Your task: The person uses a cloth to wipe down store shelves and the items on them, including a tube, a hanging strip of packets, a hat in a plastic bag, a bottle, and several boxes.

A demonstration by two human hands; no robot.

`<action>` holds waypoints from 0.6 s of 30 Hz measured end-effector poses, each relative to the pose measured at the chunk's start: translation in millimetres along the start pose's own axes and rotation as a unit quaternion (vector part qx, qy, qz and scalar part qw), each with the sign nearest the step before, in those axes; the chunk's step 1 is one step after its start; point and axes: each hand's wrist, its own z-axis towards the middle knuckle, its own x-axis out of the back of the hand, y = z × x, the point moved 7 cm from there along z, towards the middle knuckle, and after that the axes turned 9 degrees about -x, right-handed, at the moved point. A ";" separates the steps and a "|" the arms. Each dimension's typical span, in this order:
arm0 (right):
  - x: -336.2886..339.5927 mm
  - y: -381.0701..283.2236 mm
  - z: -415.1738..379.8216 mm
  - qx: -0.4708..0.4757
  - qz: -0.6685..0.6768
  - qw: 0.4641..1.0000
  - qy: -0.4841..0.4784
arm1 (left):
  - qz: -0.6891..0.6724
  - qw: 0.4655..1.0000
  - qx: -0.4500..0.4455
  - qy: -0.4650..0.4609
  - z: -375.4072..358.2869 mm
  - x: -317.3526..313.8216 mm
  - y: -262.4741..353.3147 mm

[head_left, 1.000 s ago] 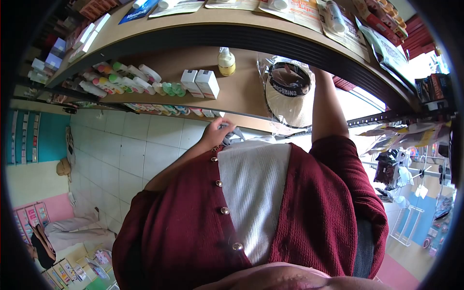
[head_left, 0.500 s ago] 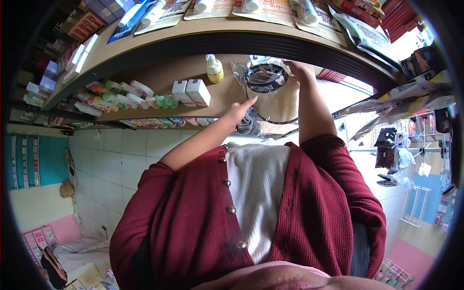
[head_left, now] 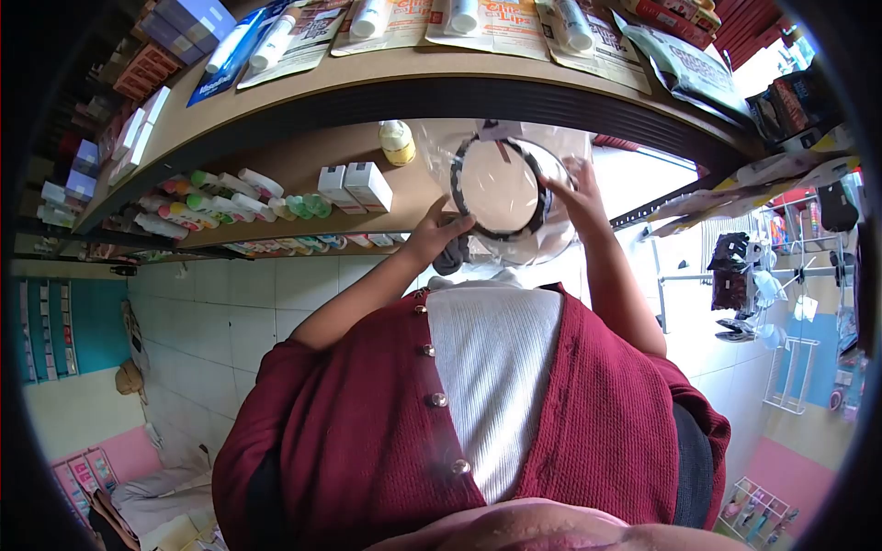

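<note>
A black patterned ring-shaped band [head_left: 459, 195] in clear plastic wrapping [head_left: 568, 145] is held up in front of the lower shelf. My left hand [head_left: 439, 231] grips its lower left edge, thumb on the band. On the right side my right hand [head_left: 579, 197] grips it, thumb on the band and fingers around the wrapping. A dark cloth-like item [head_left: 450, 257] lies just below my left hand. To the left stands a bottle with yellow contents [head_left: 397, 143].
Two white boxes [head_left: 369, 186] and rows of small bottles [head_left: 220, 195] stand on the lower shelf [head_left: 303, 151]. The upper shelf's dark edge [head_left: 367, 99] crosses above my hands, with flat packets [head_left: 395, 32] on it. Packaged goods [head_left: 730, 262] hang at right.
The band has come closer and turned to show its full ring. My left hand has taken hold of its left side, and my right hand has moved down along the right side.
</note>
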 end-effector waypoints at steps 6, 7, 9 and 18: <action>19.4 1.3 -68.1 -0.036 -0.064 0.996 -0.048 | 0.151 0.984 0.019 -0.091 -14.2 -28.4 -2.1; 20.7 0.2 -78.9 -0.065 -0.043 0.996 -0.051 | 0.195 0.974 0.032 -0.112 -15.2 -33.9 -2.5; 29.8 13.8 -86.9 -0.072 -0.004 0.995 -0.070 | 0.194 0.966 0.079 -0.155 -17.3 -45.5 -3.6; 113.2 42.4 -151.4 -0.012 -0.276 0.957 0.086 | 0.146 0.987 -0.058 0.034 23.9 0.7 49.4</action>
